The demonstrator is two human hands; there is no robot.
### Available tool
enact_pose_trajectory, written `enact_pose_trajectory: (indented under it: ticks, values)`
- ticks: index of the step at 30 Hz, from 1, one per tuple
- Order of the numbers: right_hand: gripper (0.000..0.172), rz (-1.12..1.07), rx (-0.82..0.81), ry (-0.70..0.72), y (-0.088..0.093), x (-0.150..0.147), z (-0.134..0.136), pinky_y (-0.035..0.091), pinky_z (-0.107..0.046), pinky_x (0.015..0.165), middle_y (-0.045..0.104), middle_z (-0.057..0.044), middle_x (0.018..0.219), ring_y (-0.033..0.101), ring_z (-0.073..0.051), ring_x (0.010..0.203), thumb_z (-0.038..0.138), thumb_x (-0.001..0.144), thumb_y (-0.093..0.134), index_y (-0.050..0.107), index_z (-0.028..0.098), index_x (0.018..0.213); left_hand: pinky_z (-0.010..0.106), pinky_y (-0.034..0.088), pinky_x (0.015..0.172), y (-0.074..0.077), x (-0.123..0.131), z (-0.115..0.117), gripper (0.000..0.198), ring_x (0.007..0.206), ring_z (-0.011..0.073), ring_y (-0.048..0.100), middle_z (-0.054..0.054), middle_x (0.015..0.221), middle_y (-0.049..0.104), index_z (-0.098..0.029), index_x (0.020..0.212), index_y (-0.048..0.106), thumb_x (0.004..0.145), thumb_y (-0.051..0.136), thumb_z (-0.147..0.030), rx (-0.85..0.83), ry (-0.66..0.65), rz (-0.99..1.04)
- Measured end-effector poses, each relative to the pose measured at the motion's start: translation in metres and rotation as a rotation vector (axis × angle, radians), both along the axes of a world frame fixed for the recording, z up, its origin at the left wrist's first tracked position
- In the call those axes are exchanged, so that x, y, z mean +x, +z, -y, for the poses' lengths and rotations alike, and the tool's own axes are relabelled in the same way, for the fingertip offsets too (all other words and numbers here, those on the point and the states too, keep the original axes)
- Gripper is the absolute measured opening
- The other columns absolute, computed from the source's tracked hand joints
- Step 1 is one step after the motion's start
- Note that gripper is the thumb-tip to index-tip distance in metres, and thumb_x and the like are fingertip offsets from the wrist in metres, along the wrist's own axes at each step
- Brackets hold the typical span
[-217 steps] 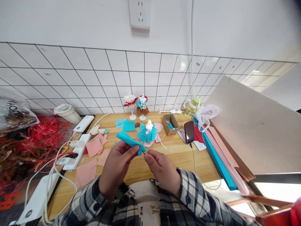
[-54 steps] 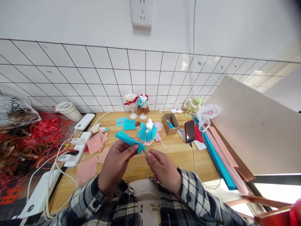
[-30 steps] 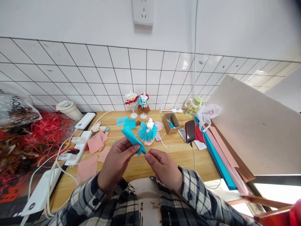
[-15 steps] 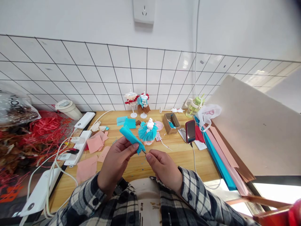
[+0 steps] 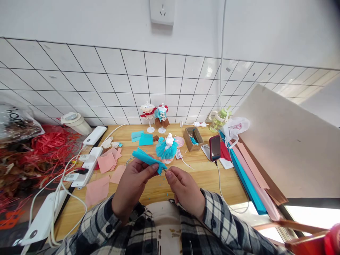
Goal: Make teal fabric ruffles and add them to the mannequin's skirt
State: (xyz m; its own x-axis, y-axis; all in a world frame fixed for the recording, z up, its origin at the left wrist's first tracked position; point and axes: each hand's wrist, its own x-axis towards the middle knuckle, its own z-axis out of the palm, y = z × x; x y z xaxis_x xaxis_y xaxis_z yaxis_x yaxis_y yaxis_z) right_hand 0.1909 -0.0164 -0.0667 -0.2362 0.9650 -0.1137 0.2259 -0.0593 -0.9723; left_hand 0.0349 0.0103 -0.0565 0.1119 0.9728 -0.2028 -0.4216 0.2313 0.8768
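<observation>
My left hand (image 5: 135, 180) is closed on a folded strip of turquoise crepe paper (image 5: 146, 157), thumb on top. The paper's right end has a ragged edge. My right hand (image 5: 184, 186) is closed in a pinch on a thin, brownish stick-like thing (image 5: 165, 170), whose tip touches that ragged end; most of it is hidden by my fingers. Just beyond the paper stands a small white dress form (image 5: 169, 139) wearing a turquoise ruffled skirt (image 5: 166, 150). Flat turquoise paper pieces (image 5: 146, 139) lie behind my left hand.
Two decorated mini mannequins (image 5: 150, 129) stand by the tiled wall. A small cardboard box (image 5: 193, 147) and a propped phone (image 5: 215, 148) are at right. Pink paper squares (image 5: 97, 190) lie at left, beside power strips (image 5: 87, 170) and cables. Rolled coloured paper (image 5: 247, 180) lies along the right edge.
The turquoise paper has tilted flatter, its left end lower and further left. My right hand has shifted very slightly. Both hands keep their hold.
</observation>
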Motion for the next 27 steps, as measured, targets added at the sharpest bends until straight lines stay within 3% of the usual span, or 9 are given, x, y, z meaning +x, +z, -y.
enact_pose_trajectory:
  ticks: [27]
  values:
    - [0.038, 0.041, 0.016, 0.006, -0.0036, 0.0015, 0.0012, 0.023, -0.021, 0.045, 0.034, 0.008, 0.048, 0.034, -0.007, 0.043, 0.047, 0.093, 0.038, 0.039, 0.020, 0.066, 0.021, 0.054, 0.068, -0.0035, -0.0029, 0.0018, 0.013, 0.069, 0.0110, 0.064, -0.002, 0.073, 0.071, -0.018, 0.077, 0.069, 0.068, 0.078, -0.021, 0.012, -0.030, -0.012]
